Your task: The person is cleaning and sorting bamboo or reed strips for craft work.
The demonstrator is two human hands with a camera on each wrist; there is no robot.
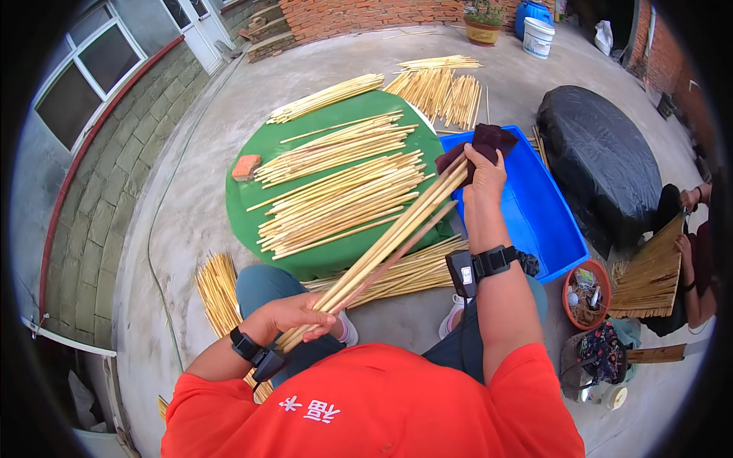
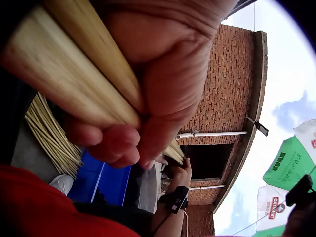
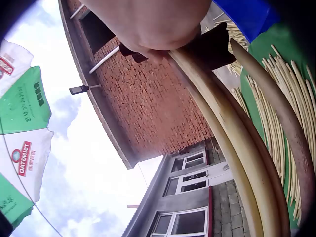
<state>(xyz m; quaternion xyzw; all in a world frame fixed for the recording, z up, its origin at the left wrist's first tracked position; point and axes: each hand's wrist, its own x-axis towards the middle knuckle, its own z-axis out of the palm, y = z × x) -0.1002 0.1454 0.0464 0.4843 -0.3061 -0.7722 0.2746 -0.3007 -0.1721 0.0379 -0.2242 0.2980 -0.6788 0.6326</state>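
Note:
A small bunch of long pale-yellow plant stalks (image 1: pixel 408 223), one or two of them browner, slants across the person's lap. The left hand (image 1: pixel 294 314) curls round its lower end; in the left wrist view, thick stalks (image 2: pixel 74 74) pass between thumb and fingers. At the upper end, the right hand (image 1: pixel 487 179) grips the stalks with a dark maroon cloth (image 1: pixel 495 140) bunched about them. In the right wrist view the cloth (image 3: pixel 215 47) shows behind the stalks, right below the hand. One brownish stalk (image 3: pixel 291 128) curves apart from the others there.
Rows of stalks (image 1: pixel 336 202) lie on a round green-covered surface (image 1: pixel 244 206) with a brick (image 1: pixel 246 167). A blue tray (image 1: pixel 546 221) stands at the right, near a red tub (image 1: pixel 605 288). More stalks (image 1: pixel 217 294) lie by the left knee. Another person's hands (image 1: pixel 687 244) hold a stalk mat (image 1: pixel 649 275).

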